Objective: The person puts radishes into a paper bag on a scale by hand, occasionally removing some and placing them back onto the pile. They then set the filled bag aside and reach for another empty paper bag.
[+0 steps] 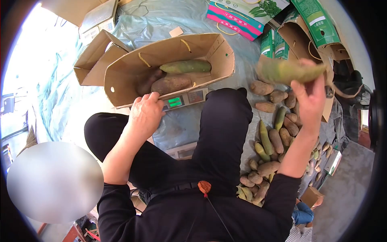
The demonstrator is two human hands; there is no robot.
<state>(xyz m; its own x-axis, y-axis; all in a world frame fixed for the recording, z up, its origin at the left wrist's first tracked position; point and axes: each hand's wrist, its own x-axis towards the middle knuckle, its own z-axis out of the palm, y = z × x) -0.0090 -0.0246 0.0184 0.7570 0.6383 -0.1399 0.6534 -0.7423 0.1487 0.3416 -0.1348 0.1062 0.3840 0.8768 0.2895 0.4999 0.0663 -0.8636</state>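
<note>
My right hand point(309, 103) is raised at the right and grips a long green vegetable point(290, 70), blurred by motion. My left hand point(145, 115) rests on the near edge of an open cardboard box point(121, 86). That box sits on a digital scale point(183, 99) with a green display. Inside the box lie a green vegetable point(186, 66) and two brown sweet potatoes point(171, 84). My black-trousered knees are drawn up in front of the scale.
A pile of sweet potatoes and green vegetables point(272, 139) lies on the plastic sheet at the right. Another open carton point(93, 56) stands at the left. Green and pink printed boxes point(242, 16) lie at the back. Part of another person point(302, 215) shows at the lower right.
</note>
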